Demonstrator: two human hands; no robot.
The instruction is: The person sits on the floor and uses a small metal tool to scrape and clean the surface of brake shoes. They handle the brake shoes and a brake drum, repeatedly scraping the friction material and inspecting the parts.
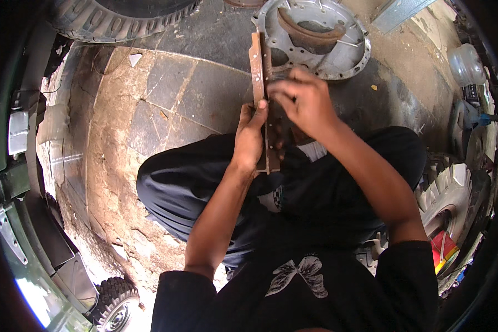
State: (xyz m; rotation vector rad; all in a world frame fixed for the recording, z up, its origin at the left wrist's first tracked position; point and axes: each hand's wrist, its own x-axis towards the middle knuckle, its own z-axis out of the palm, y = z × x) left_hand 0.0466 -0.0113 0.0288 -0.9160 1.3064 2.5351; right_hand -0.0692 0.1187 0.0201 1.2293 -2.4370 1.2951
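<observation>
We hold a long rusty metal bar in front of us, above our knees in dark trousers. The bar stands almost upright in the picture: its long axis runs from near our lap away from us, and its far end points toward the round grey metal housing that lies on the stone floor. We see the bar nearly on its thin edge, with small holes along it. Our left hand is closed around the lower part of the bar, with the thumb pressed up along its side. Our right hand is just beside the bar, near its middle, with the fingers bent and pinched together; we cannot tell if they hold something small. A big tyre lies at the top left, and another wheel is at our right.
</observation>
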